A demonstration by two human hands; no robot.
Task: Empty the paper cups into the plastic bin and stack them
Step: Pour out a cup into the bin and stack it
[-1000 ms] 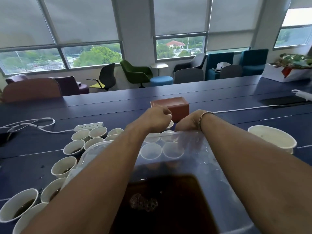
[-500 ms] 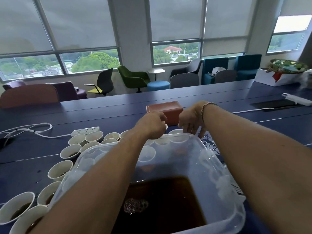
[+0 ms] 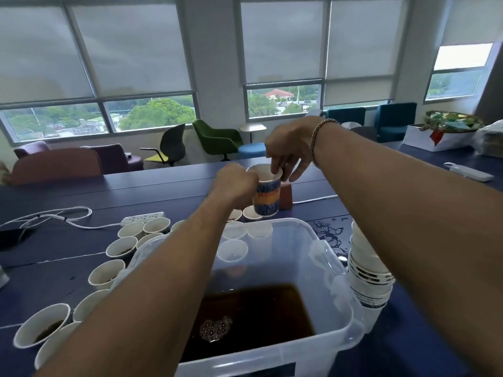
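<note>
A patterned blue-and-orange paper cup is held upright in the air beyond the far rim of the clear plastic bin. My left hand grips its side. My right hand pinches its rim from above, fingers partly inside. The bin holds dark brown liquid with some foam. Several white paper cups with dark liquid stand on the blue table to the bin's left and behind it. A stack of nested cups stands at the bin's right, partly hidden by my right forearm.
A white power strip with its cable lies at the left rear. A reddish-brown box sits behind the lifted cup. Spilled liquid wets the table right of the bin. A white box with a basket stands far right.
Both hands rose from the table behind the bin and now hold a patterned cup up in the air. The view shifted, showing the cup stack on the right.
</note>
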